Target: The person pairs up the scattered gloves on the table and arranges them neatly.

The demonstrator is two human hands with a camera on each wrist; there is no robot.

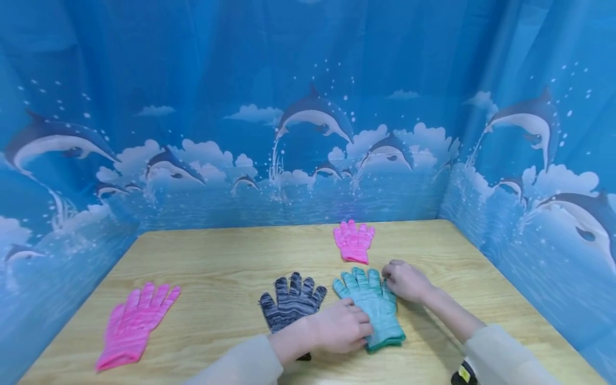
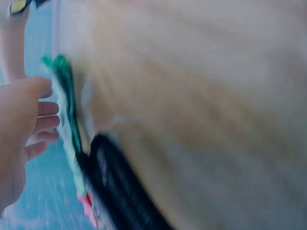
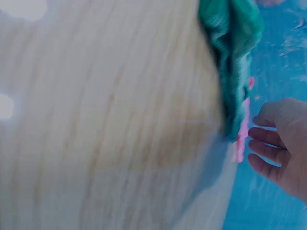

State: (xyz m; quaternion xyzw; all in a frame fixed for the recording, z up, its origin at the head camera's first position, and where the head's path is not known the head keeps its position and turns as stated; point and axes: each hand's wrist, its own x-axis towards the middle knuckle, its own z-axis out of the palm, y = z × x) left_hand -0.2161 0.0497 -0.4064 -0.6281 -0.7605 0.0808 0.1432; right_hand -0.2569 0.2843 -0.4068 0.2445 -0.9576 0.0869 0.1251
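A teal knitted glove (image 1: 371,302) lies flat, fingers pointing away and its dark green cuff toward me. My left hand (image 1: 339,327) rests at its left edge near the cuff, fingers loosely bent; in the left wrist view the fingertips meet the teal fabric. Beside the glove's outer finger is my right hand (image 1: 408,280), its fingers (image 3: 268,137) relaxed and slightly apart in the right wrist view, with nothing visible between them. A black-and-grey knitted glove (image 1: 294,302) lies to the left, partly hidden beneath my left forearm.
One pink glove (image 1: 353,241) lies near the table's back edge, behind the teal one. Another pink glove (image 1: 137,323) lies at the left of the wooden table (image 1: 216,283). A blue dolphin-print curtain (image 1: 231,107) encloses the back and sides.
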